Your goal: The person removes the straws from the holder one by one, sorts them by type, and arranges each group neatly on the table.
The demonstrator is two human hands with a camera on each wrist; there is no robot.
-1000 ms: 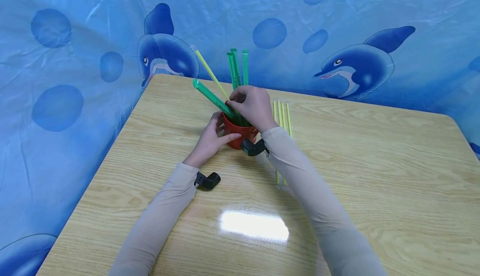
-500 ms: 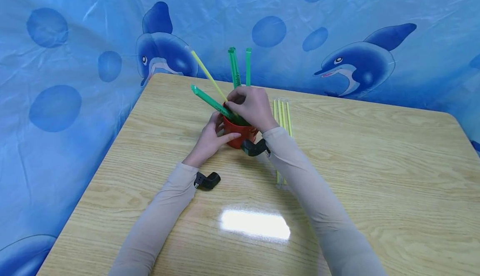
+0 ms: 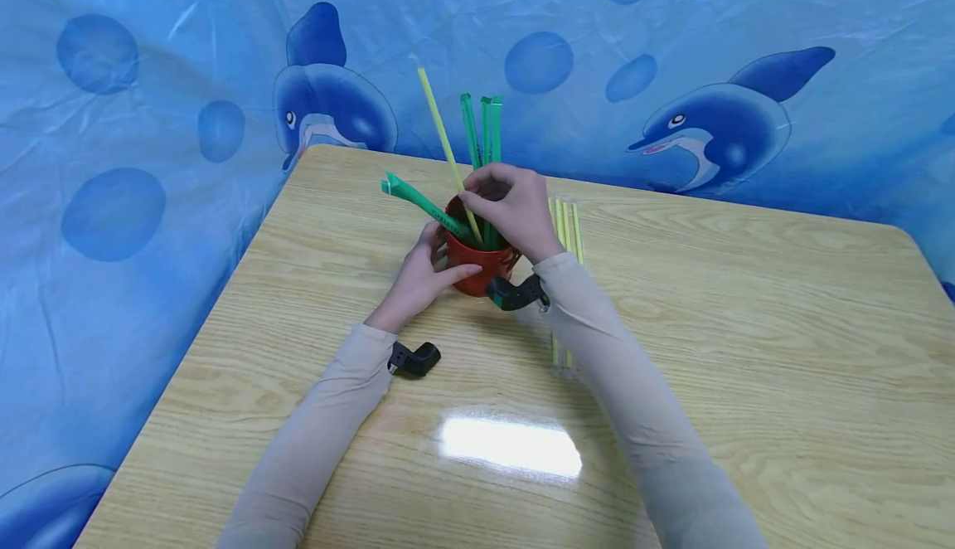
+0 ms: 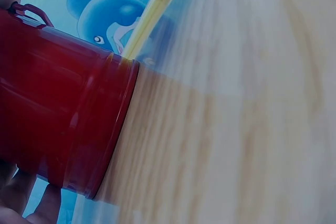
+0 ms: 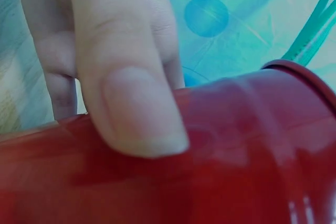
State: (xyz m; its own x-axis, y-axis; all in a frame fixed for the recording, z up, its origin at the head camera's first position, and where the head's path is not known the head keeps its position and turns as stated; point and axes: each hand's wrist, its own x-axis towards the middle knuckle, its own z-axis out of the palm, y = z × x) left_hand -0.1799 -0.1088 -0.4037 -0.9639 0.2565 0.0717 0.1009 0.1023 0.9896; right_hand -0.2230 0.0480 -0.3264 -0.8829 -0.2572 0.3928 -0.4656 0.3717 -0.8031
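A red bucket [image 3: 483, 273] stands on the table. My left hand [image 3: 418, 279] holds it from the left, with the thumb across its front. Above the rim, my right hand [image 3: 515, 205] pinches a wrapped yellow straw [image 3: 442, 128], whose lower end is inside the bucket. One green-wrapped straw [image 3: 414, 198] leans out to the left. Several other green-wrapped straws [image 3: 490, 130] rise behind my right hand, which partly hides them. The bucket [image 4: 58, 93] fills the left of the left wrist view, with fingertips below it. In the right wrist view a thumb [image 5: 142, 108] presses on the bucket [image 5: 236, 150].
To the right of the bucket, several wrapped yellow straws [image 3: 569, 234] lie side by side, partly under the right forearm. The wooden table [image 3: 746, 325] has a bright glare patch near the front. A blue curtain [image 3: 477, 2] with dolphins hangs behind it.
My right hand has shifted slightly right and tipped the yellow straw more upright, its top moving right and up. The green straws have shifted a little. My left hand stays on the bucket.
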